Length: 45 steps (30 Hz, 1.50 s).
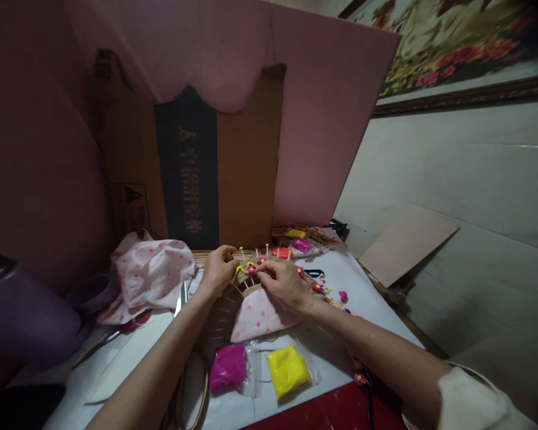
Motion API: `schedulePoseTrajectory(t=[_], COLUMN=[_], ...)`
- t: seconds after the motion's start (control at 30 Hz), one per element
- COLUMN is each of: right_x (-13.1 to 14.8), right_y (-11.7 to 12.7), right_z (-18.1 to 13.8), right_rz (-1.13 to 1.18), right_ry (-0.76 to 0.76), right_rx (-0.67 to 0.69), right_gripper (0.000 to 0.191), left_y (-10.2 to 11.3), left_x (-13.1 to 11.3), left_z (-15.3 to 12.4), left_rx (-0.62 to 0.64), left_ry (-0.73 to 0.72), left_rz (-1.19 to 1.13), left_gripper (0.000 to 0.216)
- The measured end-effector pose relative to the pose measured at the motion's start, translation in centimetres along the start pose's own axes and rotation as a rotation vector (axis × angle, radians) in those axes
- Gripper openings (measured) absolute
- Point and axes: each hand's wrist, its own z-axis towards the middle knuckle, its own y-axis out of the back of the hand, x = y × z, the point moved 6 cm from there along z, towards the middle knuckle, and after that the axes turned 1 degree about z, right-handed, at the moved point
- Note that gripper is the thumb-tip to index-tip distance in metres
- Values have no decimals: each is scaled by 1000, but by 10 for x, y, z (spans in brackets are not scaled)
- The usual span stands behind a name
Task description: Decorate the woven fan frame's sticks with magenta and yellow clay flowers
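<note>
Before basket (pixel 219 319), clay packs (pixel 228 367); cloth (pixel 150 272) left (cardboard (pixel 246 179) behind).

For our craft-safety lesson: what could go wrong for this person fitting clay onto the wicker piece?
1. The thin yellow clay strip pinched between the left hand and right hand may tear or sag.
2. The upright sticks on the wicker piece stand close to the fingers and could prick them or get knocked.
3. The scissors lie beside the left forearm; a nudge might push them off.
</note>
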Motion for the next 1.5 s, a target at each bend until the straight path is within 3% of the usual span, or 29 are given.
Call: schedulePoseTrajectory(t=[0.87, 1.33, 1.5], right_x=[2, -11, -9], right_y=[2, -17, -10], right_z=[0, 14, 17], right_rz=[84, 298, 423], right_ry=[8, -155, -209], right_rx=[19, 54, 46], right_gripper=[19, 19, 18], left_y=[0, 1, 0], left_x=[2, 3, 5], left_z=[1, 1, 3], left_rx=[3, 4, 11], left_ry=[3, -5, -16], left_rz=[-30, -7, 10], left_gripper=[24, 25, 24])
